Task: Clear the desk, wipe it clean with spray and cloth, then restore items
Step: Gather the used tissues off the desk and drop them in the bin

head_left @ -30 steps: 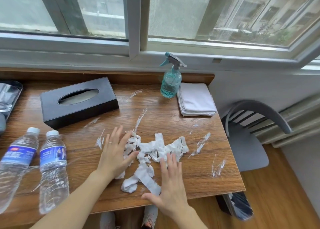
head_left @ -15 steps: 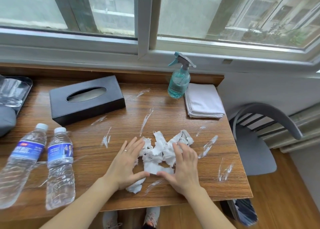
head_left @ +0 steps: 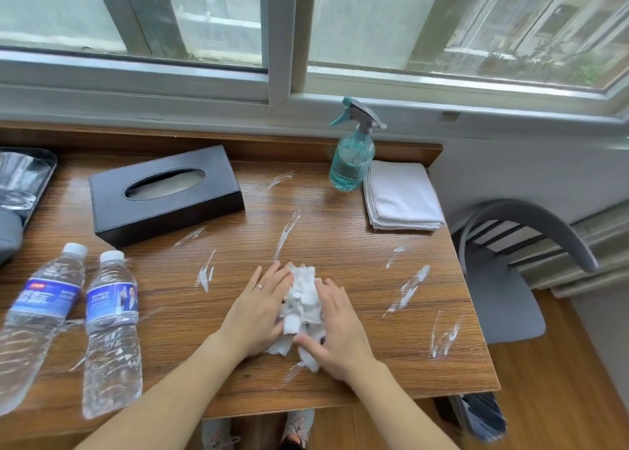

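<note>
Soft window daylight, wide-angle edge distortion

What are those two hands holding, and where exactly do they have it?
Torn white tissue scraps, heaped on the desk. The left hand and right hand press against the heap's opposite sides with nearly straight fingers; nothing is lifted.

Both hands, the left hand [head_left: 259,313] and right hand [head_left: 337,328], now press close together, bunching the previously spread torn tissue scraps [head_left: 303,299] into one tight heap between them.

Home room: window-side desk [head_left: 340,238], chair [head_left: 503,299]
</note>
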